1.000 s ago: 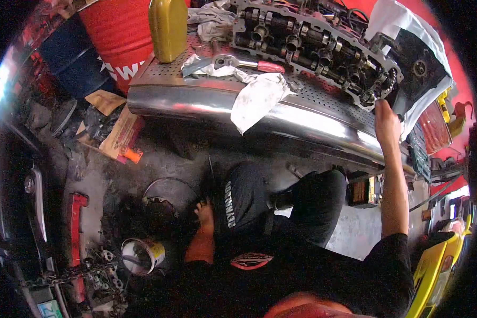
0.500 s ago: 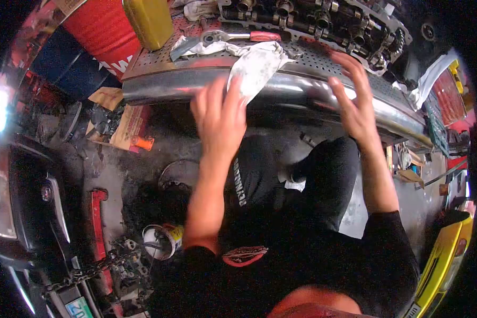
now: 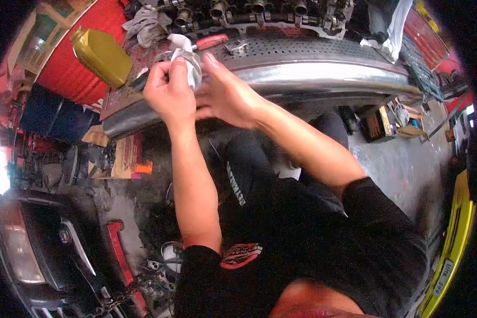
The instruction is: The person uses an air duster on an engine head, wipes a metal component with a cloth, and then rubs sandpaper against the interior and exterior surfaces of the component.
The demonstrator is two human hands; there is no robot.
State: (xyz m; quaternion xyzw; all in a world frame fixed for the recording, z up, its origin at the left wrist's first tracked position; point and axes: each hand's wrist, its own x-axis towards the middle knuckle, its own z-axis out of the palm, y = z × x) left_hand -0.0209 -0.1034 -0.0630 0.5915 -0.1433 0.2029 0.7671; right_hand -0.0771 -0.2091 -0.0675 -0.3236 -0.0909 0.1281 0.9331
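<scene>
My left hand [image 3: 170, 93] is closed on a white cloth [image 3: 188, 62], which it holds up over the front of the perforated metal bench [image 3: 323, 50]. Beside it, my right hand [image 3: 228, 95] reaches in from the right, fingers apart and partly blurred, close to the cloth. Behind the cloth lies a tool with a red handle [image 3: 212, 41], its head mostly hidden. A small metal part [image 3: 237, 49] rests on the bench to the right of that handle.
An engine cylinder head [image 3: 259, 11] lies along the bench's back. At the left stand a gold jug [image 3: 102, 57] and a red drum [image 3: 74, 71]. A grey rag [image 3: 147, 25] is near the jug. Parts of vehicles flank both sides.
My left hand has taken hold of the cloth and lifted it off the bench. My right hand has moved left towards it. The view has shifted to the right.
</scene>
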